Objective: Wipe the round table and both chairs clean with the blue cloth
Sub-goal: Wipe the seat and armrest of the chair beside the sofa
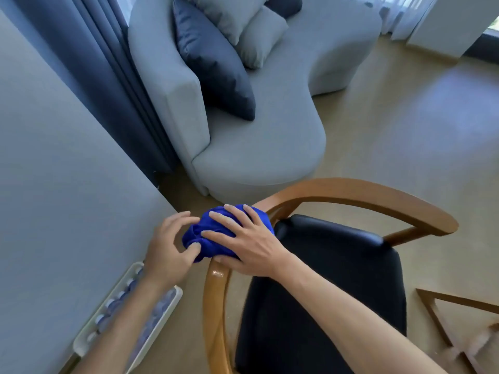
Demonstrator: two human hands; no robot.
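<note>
Beside a grey sofa, the blue cloth sits bunched on the chair armrest, right hand pressing it flat-fingered while left hand pinches its nine-o'clock edge.

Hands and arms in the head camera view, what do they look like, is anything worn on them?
Both forearms are bare right down to the bottom edge of the picture, with no sleeves in sight. The left hand and right hand wear no gloves, and no rings, watch or bracelet show on the fingers or wrists. The fingernails are short and look unpainted. No markings show.
</note>
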